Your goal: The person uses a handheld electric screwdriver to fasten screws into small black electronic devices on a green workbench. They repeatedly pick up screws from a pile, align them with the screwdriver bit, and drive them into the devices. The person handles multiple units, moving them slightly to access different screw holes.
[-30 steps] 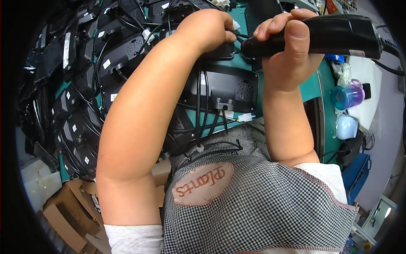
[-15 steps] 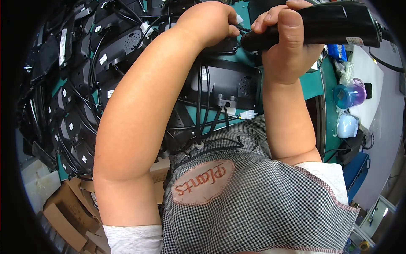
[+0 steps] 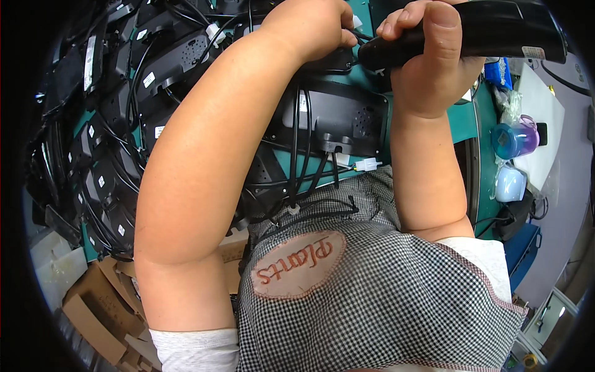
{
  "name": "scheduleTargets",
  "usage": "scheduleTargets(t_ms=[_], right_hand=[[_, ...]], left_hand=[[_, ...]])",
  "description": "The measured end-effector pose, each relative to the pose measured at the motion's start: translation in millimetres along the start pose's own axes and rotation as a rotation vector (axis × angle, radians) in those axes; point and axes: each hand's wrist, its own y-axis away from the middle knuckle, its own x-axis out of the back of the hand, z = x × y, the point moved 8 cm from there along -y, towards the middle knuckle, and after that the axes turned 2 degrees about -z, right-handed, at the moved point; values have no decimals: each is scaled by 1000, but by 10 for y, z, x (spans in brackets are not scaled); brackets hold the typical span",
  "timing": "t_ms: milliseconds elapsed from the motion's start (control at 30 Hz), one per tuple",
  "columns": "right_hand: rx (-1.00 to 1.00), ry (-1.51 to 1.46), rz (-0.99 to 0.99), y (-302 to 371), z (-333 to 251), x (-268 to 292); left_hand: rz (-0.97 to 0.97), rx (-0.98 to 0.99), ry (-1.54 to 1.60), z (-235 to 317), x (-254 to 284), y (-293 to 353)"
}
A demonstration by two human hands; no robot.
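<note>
Near the top edge, my left hand [image 3: 316,28] is closed in a pinch on a black cable [image 3: 364,37], with a white plug [image 3: 357,23] beside the fingertips. The far side of that grip is hidden. My right hand [image 3: 434,68], thumb up, wraps around a long black housing [image 3: 508,31] that bears a small white label. Its narrow left end comes close to my left fingertips. Below both hands lies a black device [image 3: 331,121] with a speaker-hole pattern and cables running from it toward me. A white connector [image 3: 367,164] ends one of these cables.
Several similar black devices [image 3: 105,180] with tangled cables cover the green table [image 3: 462,121] to the left. At right stand a blue-purple cup [image 3: 514,137] and a pale blue container [image 3: 509,183]. Open cardboard boxes [image 3: 102,310] are at lower left.
Both hands have shifted slightly, the right one up and to the right with the black housing. The grips look the same.
</note>
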Motion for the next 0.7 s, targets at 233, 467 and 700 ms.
scheduleTargets(t_ms=[233, 467, 700], right_hand=[[54, -9, -15, -22, -32, 8], [74, -13, -24, -36, -62, 7], [58, 6, -31, -23, -25, 1]], left_hand=[[21, 1, -4, -4, -5, 11], [17, -27, 4, 0, -6, 14], [14, -29, -7, 6, -2, 12]])
